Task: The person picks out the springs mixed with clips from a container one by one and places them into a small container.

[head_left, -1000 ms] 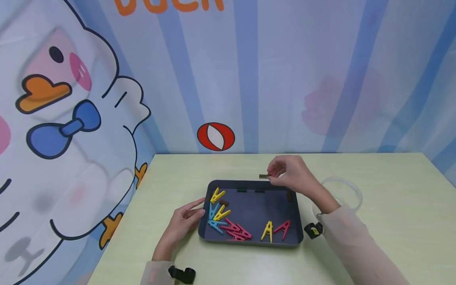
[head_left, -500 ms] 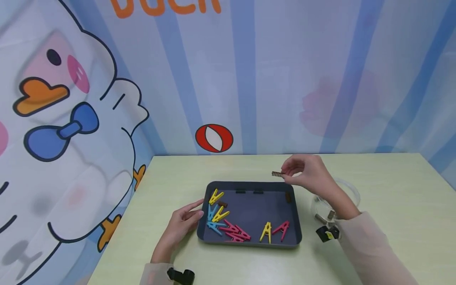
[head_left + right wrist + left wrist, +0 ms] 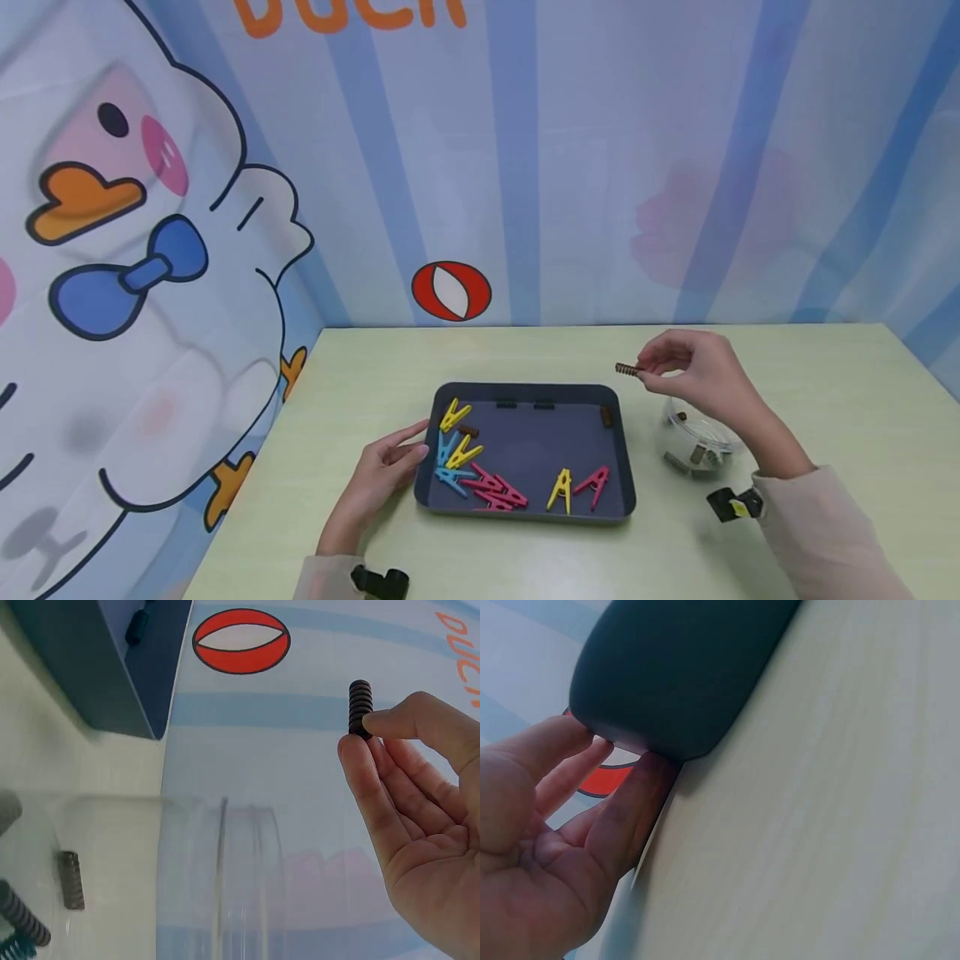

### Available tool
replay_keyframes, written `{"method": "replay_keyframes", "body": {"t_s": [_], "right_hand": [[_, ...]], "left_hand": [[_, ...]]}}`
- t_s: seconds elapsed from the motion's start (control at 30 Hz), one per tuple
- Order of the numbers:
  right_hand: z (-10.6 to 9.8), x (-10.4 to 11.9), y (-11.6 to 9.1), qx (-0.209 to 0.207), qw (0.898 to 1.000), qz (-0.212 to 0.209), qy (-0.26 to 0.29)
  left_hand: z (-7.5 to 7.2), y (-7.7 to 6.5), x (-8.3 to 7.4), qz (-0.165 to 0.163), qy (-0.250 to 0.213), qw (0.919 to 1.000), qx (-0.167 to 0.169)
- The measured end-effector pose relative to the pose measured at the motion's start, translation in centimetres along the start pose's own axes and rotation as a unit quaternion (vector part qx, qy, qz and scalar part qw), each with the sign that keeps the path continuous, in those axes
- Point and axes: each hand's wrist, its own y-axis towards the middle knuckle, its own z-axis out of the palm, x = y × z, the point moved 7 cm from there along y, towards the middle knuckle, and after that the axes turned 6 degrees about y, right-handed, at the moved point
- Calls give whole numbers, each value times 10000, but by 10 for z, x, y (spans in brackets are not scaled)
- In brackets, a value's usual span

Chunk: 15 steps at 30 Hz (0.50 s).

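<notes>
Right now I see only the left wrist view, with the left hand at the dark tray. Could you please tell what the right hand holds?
Observer: The right hand pinches a spring.
Operator: Thank you. Is this spring over the tray?
Observer: No, the head view shows it past the tray's far right corner.
Operator: And what stands to the right of the tray?
Observer: A clear container with other springs inside.

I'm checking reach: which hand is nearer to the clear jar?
Right. The right hand hovers close to the jar, pinching a spring; the left hand touches the tray on the side away from the jar.
</notes>
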Motion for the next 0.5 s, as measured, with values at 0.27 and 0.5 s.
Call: {"method": "replay_keyframes", "body": {"t_s": [0.27, 0.5], "right_hand": [[-19, -10, -14, -144, 9998, 126, -45], [-33, -21, -25, -229, 9992, 229, -219]], "left_hand": [[-1, -1, 0, -16, -9, 10000, -17], [1, -2, -1, 41, 17, 10000, 58]]}}
